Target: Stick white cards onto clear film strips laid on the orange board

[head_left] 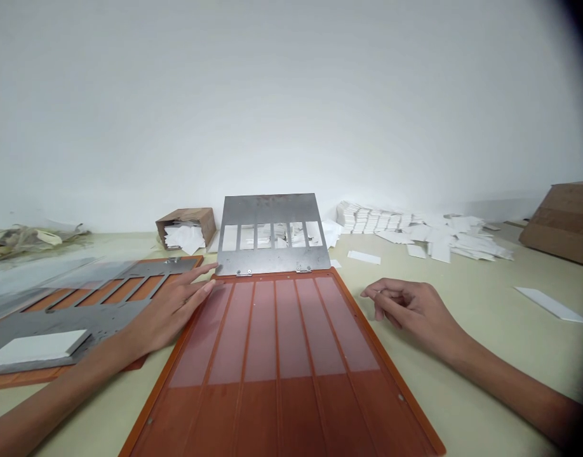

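Note:
An orange board (291, 416) with long parallel grooves lies in front of me. Several translucent strips (263, 330) rest side by side in its upper part. Hinged to its far edge, a grey metal frame (272, 260) with a row of slots stands raised. My left hand (177, 308) has its fingers spread at the board's far left corner, the fingertips by the hinge edge and the frame's lower corner. To the right of the board, just off its edge, my right hand (410, 304) is curled over the table, with nothing visible in its fingers.
A second orange board with a metal frame (110, 330) lies at left, bearing a white stack (39, 348) and clear sheets (44, 285). Behind stand an open carton (203, 225) and white card piles (458, 238). A brown box (565, 222) sits far right.

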Demonstrator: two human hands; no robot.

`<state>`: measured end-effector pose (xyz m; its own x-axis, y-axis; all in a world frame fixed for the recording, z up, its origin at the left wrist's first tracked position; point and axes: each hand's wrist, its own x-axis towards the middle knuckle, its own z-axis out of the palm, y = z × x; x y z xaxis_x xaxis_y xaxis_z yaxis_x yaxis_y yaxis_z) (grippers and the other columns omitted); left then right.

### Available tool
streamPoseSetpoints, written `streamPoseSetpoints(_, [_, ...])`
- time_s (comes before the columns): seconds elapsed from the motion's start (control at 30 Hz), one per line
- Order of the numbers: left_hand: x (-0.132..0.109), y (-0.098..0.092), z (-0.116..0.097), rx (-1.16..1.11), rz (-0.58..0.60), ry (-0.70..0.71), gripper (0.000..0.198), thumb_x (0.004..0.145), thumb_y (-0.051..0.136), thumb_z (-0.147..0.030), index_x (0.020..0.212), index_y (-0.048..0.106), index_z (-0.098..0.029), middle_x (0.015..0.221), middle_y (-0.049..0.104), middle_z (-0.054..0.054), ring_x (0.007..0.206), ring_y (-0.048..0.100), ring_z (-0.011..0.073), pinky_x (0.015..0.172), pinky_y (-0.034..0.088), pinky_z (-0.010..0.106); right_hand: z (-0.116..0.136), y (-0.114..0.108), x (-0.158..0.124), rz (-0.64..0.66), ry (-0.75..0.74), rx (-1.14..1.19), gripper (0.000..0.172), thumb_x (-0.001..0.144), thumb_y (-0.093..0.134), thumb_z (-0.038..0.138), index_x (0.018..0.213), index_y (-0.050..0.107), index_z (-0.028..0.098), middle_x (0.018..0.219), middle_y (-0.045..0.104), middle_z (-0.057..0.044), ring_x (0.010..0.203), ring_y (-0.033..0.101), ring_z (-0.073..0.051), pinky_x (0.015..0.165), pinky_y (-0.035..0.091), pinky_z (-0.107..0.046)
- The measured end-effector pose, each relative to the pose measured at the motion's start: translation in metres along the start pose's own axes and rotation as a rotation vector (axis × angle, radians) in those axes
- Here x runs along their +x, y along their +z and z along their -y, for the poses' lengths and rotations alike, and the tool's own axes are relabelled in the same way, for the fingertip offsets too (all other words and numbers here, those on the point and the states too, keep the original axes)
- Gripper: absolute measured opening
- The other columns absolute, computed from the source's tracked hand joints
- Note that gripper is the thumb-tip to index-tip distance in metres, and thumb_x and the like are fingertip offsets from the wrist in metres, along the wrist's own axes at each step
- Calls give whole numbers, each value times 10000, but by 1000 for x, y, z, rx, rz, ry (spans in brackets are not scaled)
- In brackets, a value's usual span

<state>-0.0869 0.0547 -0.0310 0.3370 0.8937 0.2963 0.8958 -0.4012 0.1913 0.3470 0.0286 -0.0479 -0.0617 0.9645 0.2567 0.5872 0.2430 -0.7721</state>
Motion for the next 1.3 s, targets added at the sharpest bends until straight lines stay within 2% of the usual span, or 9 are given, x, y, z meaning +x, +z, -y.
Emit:
streamPoseSetpoints(0.17, [-1,2,3,-19,44,-24,586,1031,283,-641,1408,611,-334,1653,330,-46,1511,331,314,1246,289,522,-1,0,0,14,6,-7,367,895,555,514,841,726,193,595,631,-13,530,421,-125,534,320,-270])
streamPoseSetpoints(0.3, [-2,2,3,-20,52,-17,568,1038,284,-626,1451,560,-351,1658,313,-64,1521,314,297,1252,284,508,-1,0,-1,8,3,-17,385,895,552,530,839,729,193,583,620,-12,521,414,-125,527,313,-271])
streamPoseSetpoints(0.47, [-4,1,4,-37,76,1,557,1044,278,-614,1441,570,-354,1667,284,-80,1526,303,290,1258,275,489,-1,0,-1,14,-19,-18,401,910,546,531,844,729,180,584,620,-23,511,411,-123,522,321,-274])
streamPoseSetpoints(0.67, [8,-5,-17,-27,69,77,500,1067,271,-555,1445,553,-388,1685,221,-99,1521,318,275,1253,282,480,-4,2,0,37,-27,-17,393,913,536,518,867,732,181,578,621,-17,513,420,-123,519,324,-270])
streamPoseSetpoints(0.8, [25,1,-34,-31,127,159,492,1071,275,-543,1473,517,-397,1694,177,-97,1551,231,281,1261,254,497,-6,3,2,44,-30,-43,380,927,521,489,881,739,182,571,626,-11,505,413,-123,516,320,-268])
streamPoseSetpoints(0.9, [31,9,-35,-49,130,138,499,1068,267,-556,1444,554,-399,1695,155,-115,1561,185,293,1269,232,501,-5,3,1,43,-24,-20,350,931,535,466,854,732,188,573,625,-5,520,433,-125,519,318,-261])
streamPoseSetpoints(1.07, [28,15,-34,-72,179,121,488,1069,253,-563,1472,500,-443,1693,154,-142,1570,156,266,1287,171,495,-4,3,-1,55,-22,-8,318,926,558,446,866,730,185,567,615,2,516,409,-116,519,309,-258])
streamPoseSetpoints(1.3, [29,16,-37,-64,100,123,519,1065,263,-563,1425,583,-371,1691,196,-106,1557,210,282,1288,191,482,-1,0,-2,42,-28,8,347,924,561,475,840,726,181,576,619,-3,498,387,-106,495,297,-248])
